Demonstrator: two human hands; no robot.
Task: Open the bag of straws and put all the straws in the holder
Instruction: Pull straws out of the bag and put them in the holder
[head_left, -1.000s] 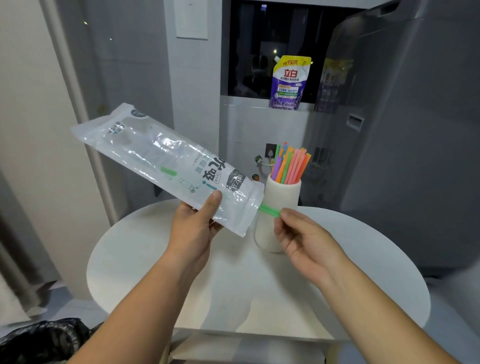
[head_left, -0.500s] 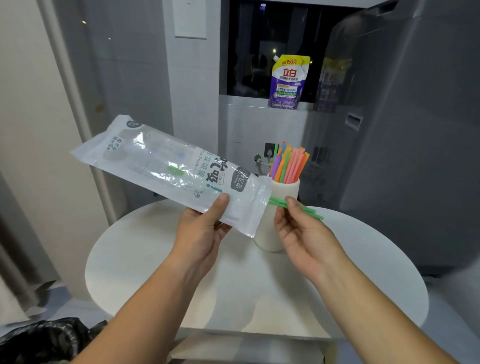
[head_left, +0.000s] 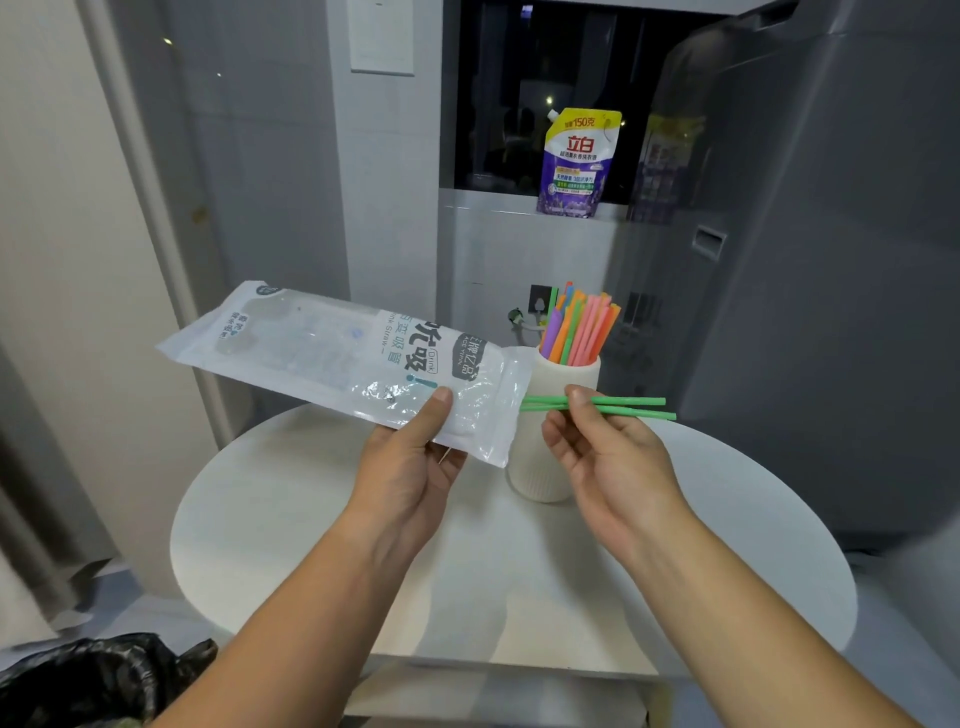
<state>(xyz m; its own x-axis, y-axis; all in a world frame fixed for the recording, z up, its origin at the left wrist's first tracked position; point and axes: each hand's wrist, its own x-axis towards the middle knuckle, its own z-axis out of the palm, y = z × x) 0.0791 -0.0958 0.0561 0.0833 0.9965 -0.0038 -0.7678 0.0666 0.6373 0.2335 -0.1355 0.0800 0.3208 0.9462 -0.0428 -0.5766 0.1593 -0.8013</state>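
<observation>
My left hand (head_left: 410, 467) grips the clear plastic straw bag (head_left: 332, 358) near its open right end and holds it level above the table. Nothing coloured shows inside the bag. My right hand (head_left: 602, 447) pinches two green straws (head_left: 628, 406), which lie level just outside the bag's mouth and in front of the holder. The white ribbed holder (head_left: 535, 462) stands on the table behind both hands. Several straws (head_left: 582, 330) in orange, pink, purple and green stick out of it.
The round white table (head_left: 270, 525) carries the holder near its far edge. A purple and yellow refill pouch (head_left: 576, 166) stands on the ledge behind. A grey appliance (head_left: 831, 260) fills the right. A black rubbish bag (head_left: 98, 680) lies at the lower left.
My right hand drew the green straws rightward out of the bag's mouth until they came free. The bag turned from tilted to nearly level in my left hand.
</observation>
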